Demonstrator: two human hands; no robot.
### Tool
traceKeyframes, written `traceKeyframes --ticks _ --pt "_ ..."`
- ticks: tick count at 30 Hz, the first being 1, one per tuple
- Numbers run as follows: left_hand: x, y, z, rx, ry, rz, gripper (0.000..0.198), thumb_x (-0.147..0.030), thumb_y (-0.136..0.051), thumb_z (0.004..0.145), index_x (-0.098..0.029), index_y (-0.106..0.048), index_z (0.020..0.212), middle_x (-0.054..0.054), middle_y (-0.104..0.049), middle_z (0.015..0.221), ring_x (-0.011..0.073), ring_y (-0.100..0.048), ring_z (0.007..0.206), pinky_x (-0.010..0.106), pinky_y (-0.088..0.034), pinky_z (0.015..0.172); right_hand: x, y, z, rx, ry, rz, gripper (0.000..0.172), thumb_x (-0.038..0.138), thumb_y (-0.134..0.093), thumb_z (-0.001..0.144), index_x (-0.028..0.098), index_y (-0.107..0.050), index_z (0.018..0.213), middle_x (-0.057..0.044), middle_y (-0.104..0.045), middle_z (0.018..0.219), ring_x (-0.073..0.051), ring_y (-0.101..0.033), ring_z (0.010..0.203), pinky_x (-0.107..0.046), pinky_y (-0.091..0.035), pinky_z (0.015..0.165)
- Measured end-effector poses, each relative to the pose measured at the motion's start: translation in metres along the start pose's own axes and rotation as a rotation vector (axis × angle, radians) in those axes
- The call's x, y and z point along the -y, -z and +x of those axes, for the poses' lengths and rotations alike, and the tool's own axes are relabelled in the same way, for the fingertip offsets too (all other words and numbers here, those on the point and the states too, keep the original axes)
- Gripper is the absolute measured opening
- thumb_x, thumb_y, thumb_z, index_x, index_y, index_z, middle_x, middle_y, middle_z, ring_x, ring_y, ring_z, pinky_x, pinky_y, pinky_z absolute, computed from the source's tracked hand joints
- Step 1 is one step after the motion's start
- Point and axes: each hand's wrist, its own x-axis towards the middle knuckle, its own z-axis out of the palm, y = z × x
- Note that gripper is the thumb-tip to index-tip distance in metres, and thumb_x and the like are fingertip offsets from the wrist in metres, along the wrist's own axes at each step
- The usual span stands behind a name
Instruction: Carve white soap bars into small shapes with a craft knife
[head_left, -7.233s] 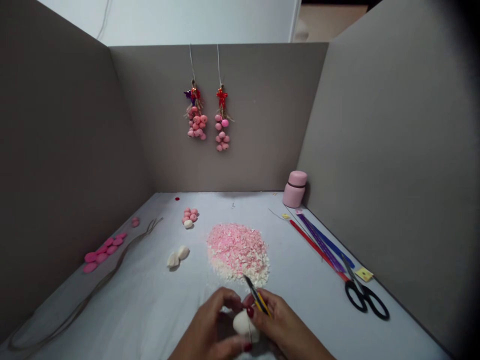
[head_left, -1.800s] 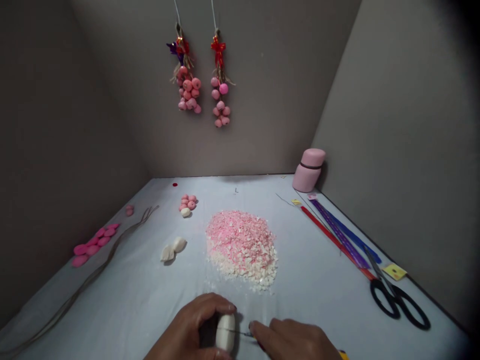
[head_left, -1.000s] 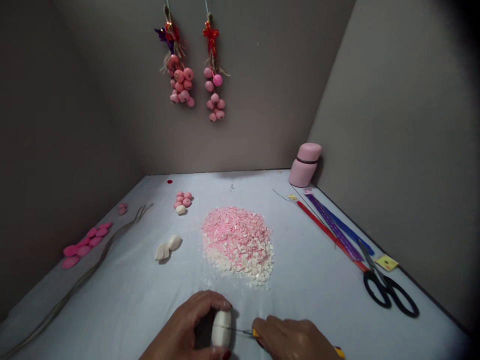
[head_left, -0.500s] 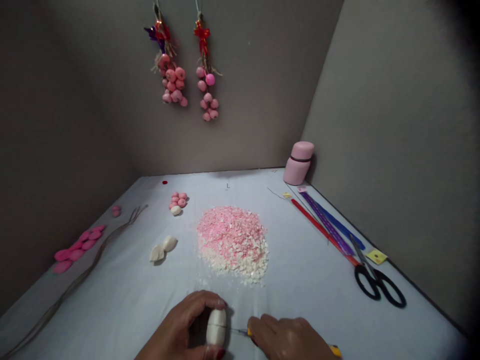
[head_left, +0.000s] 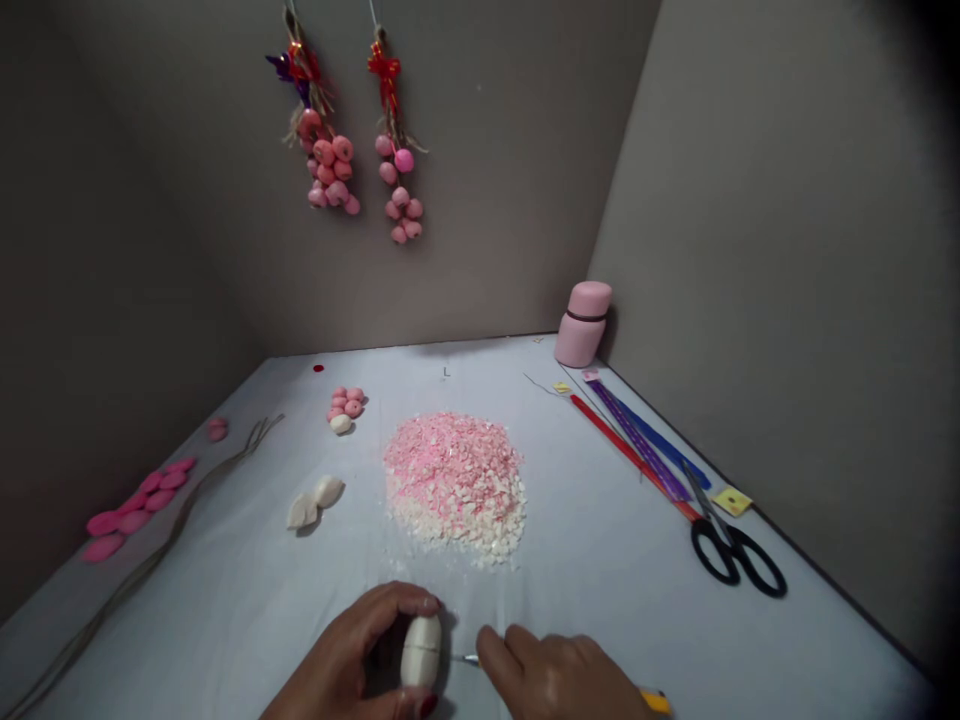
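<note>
My left hand [head_left: 352, 660] is wrapped round a small white oval piece [head_left: 421, 650], holding it on the table at the bottom edge of the view. My right hand [head_left: 559, 675] is closed on a thin tool with a yellow handle [head_left: 654, 701]. The tool's metal tip [head_left: 469, 658] touches the right side of the white piece. Just beyond both hands lies a heap of pink and white shavings [head_left: 454, 485].
Two white carved pieces [head_left: 313, 500] and a cluster of small pink beads [head_left: 343, 406] lie left of the heap. Flat pink pieces [head_left: 135, 505] and twine [head_left: 142, 570] run along the left. Black scissors [head_left: 731, 555], coloured ribbons [head_left: 637, 450] and a pink jar [head_left: 583, 322] line the right wall. Two bead strings [head_left: 360, 150] hang behind.
The view has swung to the right, so everything has drifted left in the picture. The hands keep the same hold, with the tool tip still against the white piece.
</note>
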Motion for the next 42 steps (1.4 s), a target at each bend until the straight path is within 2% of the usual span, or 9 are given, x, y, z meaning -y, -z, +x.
traceKeyframes --ticks 11,18,21,26,31,35,38,40,42 --pt "-0.002 0.0 0.002 0.0 -0.029 0.042 0.042 -0.028 -0.07 0.074 -0.028 -0.057 0.114 0.008 -0.063 0.114 0.0306 -0.058 0.106 0.042 -0.044 0.091 0.001 0.004 0.002 -0.02 -0.028 0.114 0.016 0.005 -0.049 0.082 0.019 -0.052 0.09 0.002 -0.062 0.059 -0.011 -0.055 0.038 -0.027 -0.021 0.037" --pt "0.003 0.007 -0.003 0.043 -0.011 -0.075 0.037 -0.036 -0.061 0.084 -0.029 -0.056 0.12 0.006 -0.065 0.116 0.0284 -0.057 0.109 0.041 -0.044 0.093 -0.007 0.007 0.007 0.282 -0.152 0.141 0.031 0.003 -0.059 0.064 0.022 -0.054 0.087 0.001 -0.068 0.067 -0.021 -0.065 0.048 -0.032 -0.013 0.041" --pt "0.002 0.009 -0.005 0.027 -0.016 -0.05 0.034 -0.037 -0.062 0.084 -0.027 -0.059 0.116 0.006 -0.066 0.114 0.0285 -0.059 0.108 0.04 -0.045 0.092 -0.015 0.012 0.01 0.358 -0.294 0.176 0.023 0.003 -0.055 0.073 0.023 -0.054 0.084 0.0 -0.07 0.072 -0.024 -0.068 0.056 -0.031 -0.018 0.043" --pt "-0.005 0.004 -0.005 -0.082 -0.078 0.1 0.028 -0.03 -0.061 0.083 -0.023 -0.064 0.11 0.007 -0.07 0.107 0.0266 -0.064 0.098 0.038 -0.047 0.087 -0.021 0.016 0.01 0.237 -0.392 0.329 0.018 0.014 -0.042 0.093 0.023 -0.056 0.086 -0.002 -0.072 0.077 -0.024 -0.069 0.068 -0.029 -0.033 0.052" --pt "-0.009 -0.008 -0.002 -0.233 -0.09 0.255 0.022 -0.022 -0.063 0.079 -0.02 -0.065 0.101 0.005 -0.071 0.097 0.0233 -0.064 0.089 0.032 -0.048 0.079 -0.024 0.011 0.008 0.114 -0.447 0.437 0.017 0.017 -0.041 0.094 0.023 -0.056 0.089 -0.003 -0.071 0.079 -0.022 -0.069 0.071 -0.027 -0.038 0.059" --pt "-0.005 -0.013 -0.004 -0.288 -0.056 0.329 0.041 -0.027 -0.068 0.076 -0.019 -0.058 0.115 0.002 -0.068 0.079 0.0213 -0.06 0.073 0.031 -0.047 0.067 -0.025 0.007 0.008 0.013 -0.465 0.497 0.018 0.016 -0.039 0.094 0.023 -0.056 0.093 -0.003 -0.071 0.08 -0.021 -0.068 0.073 -0.026 -0.039 0.061" --pt "-0.003 -0.01 -0.008 -0.289 -0.116 0.27 0.052 -0.03 -0.073 0.073 -0.02 -0.056 0.121 0.009 -0.067 0.106 0.0268 -0.061 0.095 0.038 -0.047 0.085 -0.024 0.006 0.008 -0.015 -0.474 0.495 0.018 0.016 -0.039 0.093 0.023 -0.056 0.092 -0.003 -0.071 0.081 -0.021 -0.067 0.073 -0.026 -0.039 0.062" --pt "-0.004 -0.008 -0.01 -0.225 -0.19 0.205 0.058 -0.029 -0.074 0.073 -0.024 -0.053 0.127 0.012 -0.057 0.132 0.0302 -0.051 0.12 0.043 -0.037 0.102 -0.023 0.006 0.009 -0.023 -0.472 0.483 0.017 0.017 -0.04 0.093 0.023 -0.056 0.092 -0.004 -0.071 0.081 -0.022 -0.067 0.073 -0.026 -0.038 0.061" --pt "-0.007 -0.009 -0.01 -0.138 -0.259 0.176 0.053 -0.028 -0.069 0.079 -0.027 -0.053 0.129 0.011 -0.053 0.138 0.0285 -0.046 0.127 0.042 -0.032 0.108 -0.022 0.006 0.009 -0.031 -0.467 0.472 0.017 0.018 -0.04 0.093 0.023 -0.056 0.09 -0.004 -0.071 0.08 -0.022 -0.067 0.072 -0.027 -0.038 0.061"
